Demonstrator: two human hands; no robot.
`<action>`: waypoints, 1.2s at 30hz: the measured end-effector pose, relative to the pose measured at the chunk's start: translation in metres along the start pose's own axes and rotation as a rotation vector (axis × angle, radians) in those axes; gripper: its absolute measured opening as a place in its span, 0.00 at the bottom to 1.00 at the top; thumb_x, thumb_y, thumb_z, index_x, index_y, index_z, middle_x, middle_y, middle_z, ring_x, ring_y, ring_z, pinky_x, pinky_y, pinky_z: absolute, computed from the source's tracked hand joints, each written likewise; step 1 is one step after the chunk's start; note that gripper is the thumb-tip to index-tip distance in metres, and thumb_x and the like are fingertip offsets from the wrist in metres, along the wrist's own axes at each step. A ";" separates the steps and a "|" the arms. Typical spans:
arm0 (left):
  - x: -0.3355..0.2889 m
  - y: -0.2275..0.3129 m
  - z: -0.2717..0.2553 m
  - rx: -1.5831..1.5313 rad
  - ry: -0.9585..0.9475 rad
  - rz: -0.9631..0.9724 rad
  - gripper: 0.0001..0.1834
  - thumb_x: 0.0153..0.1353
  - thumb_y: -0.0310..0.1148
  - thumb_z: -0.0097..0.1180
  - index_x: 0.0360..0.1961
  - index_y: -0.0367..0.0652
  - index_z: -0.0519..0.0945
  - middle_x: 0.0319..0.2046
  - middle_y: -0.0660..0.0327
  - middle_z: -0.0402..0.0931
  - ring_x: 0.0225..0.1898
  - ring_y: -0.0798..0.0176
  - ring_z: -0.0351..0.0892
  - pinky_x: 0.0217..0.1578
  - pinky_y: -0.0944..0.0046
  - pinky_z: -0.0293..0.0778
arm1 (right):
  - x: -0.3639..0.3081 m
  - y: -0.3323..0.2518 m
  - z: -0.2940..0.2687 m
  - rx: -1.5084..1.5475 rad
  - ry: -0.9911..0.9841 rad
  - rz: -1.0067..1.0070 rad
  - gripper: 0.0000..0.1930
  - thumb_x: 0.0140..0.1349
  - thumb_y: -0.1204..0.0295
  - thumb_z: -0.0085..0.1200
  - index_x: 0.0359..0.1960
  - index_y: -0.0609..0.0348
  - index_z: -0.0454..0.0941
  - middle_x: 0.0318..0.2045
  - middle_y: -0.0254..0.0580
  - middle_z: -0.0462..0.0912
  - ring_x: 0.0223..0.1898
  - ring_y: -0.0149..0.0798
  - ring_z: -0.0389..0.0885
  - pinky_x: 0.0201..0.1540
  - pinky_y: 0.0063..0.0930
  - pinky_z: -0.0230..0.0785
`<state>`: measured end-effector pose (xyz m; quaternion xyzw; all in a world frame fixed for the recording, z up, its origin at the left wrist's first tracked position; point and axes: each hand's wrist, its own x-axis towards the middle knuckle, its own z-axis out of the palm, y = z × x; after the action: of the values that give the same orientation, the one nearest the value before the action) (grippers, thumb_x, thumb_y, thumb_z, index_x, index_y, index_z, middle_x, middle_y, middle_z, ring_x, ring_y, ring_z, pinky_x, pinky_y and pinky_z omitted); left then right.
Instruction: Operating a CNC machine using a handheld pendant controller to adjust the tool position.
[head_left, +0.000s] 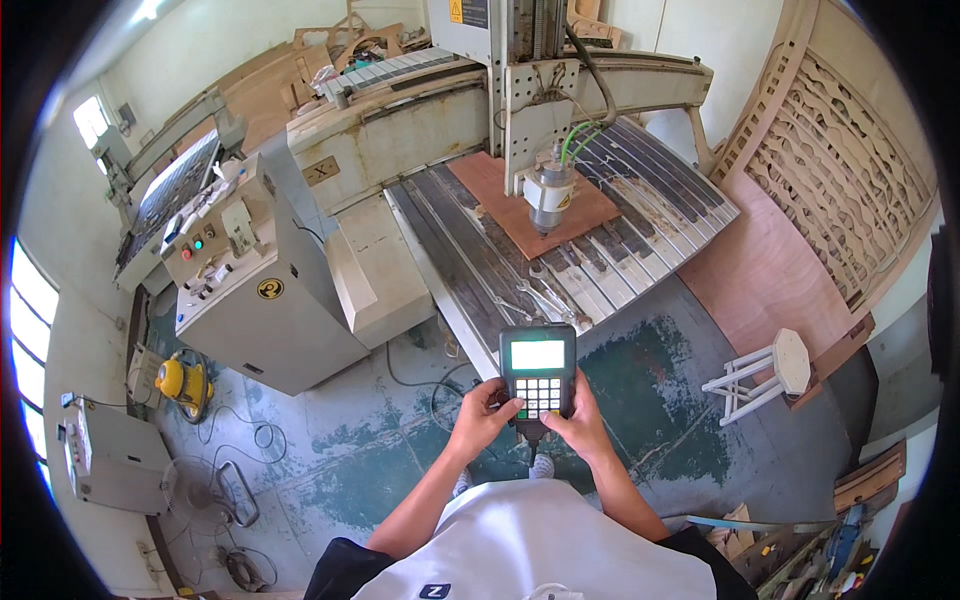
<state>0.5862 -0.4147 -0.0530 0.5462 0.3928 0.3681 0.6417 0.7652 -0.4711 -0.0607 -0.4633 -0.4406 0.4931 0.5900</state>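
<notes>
Between my hands is a black handheld controller (564, 345) with a lit screen and a keypad. My left hand (481, 415) grips its left side, thumb on the lower keys. From the right, my right hand (582, 420) wraps the other edge, its thumb near the bottom keys. A cable runs down from the controller. Beyond it stands a CNC router with a slatted bed (440, 225). Its spindle (549, 195), with green hoses, hangs over a reddish-brown wood board (590, 210). Several wrenches (540, 296) lie on the bed's near edge.
A grey control cabinet (270, 330) with buttons stands left of the router. A yellow vacuum (184, 382), a fan (195, 485) and loose cables lie along the left floor. On the right are a white stool (790, 362) and a leaning cut-out wood panel (830, 165).
</notes>
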 end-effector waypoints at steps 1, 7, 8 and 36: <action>0.000 -0.001 0.000 -0.003 -0.002 0.005 0.14 0.61 0.27 0.60 0.45 0.28 0.76 0.35 0.57 0.80 0.38 0.71 0.78 0.40 0.67 0.75 | 0.000 0.001 0.000 -0.004 -0.004 -0.008 0.42 0.51 0.83 0.59 0.68 0.65 0.51 0.52 0.45 0.72 0.54 0.35 0.74 0.57 0.32 0.67; 0.000 0.003 0.002 -0.006 0.002 0.011 0.13 0.61 0.26 0.59 0.44 0.28 0.76 0.34 0.58 0.80 0.37 0.72 0.77 0.39 0.68 0.75 | -0.001 0.000 -0.001 0.040 0.007 0.020 0.42 0.51 0.83 0.59 0.68 0.65 0.51 0.53 0.45 0.72 0.56 0.36 0.72 0.60 0.33 0.65; 0.000 0.002 0.002 -0.005 0.001 0.010 0.13 0.61 0.26 0.59 0.44 0.28 0.76 0.34 0.58 0.80 0.37 0.72 0.77 0.39 0.68 0.75 | 0.000 0.000 0.000 0.040 0.007 0.020 0.42 0.51 0.83 0.59 0.68 0.65 0.51 0.53 0.45 0.72 0.56 0.36 0.72 0.60 0.33 0.65; 0.004 0.003 0.000 0.006 0.004 -0.021 0.15 0.61 0.27 0.60 0.46 0.28 0.76 0.35 0.58 0.80 0.37 0.71 0.77 0.40 0.68 0.75 | 0.003 0.003 -0.002 0.027 0.001 0.022 0.41 0.51 0.83 0.58 0.68 0.64 0.52 0.54 0.44 0.72 0.56 0.36 0.72 0.60 0.34 0.64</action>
<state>0.5882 -0.4111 -0.0506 0.5432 0.4010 0.3612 0.6431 0.7666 -0.4683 -0.0641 -0.4604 -0.4285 0.5050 0.5911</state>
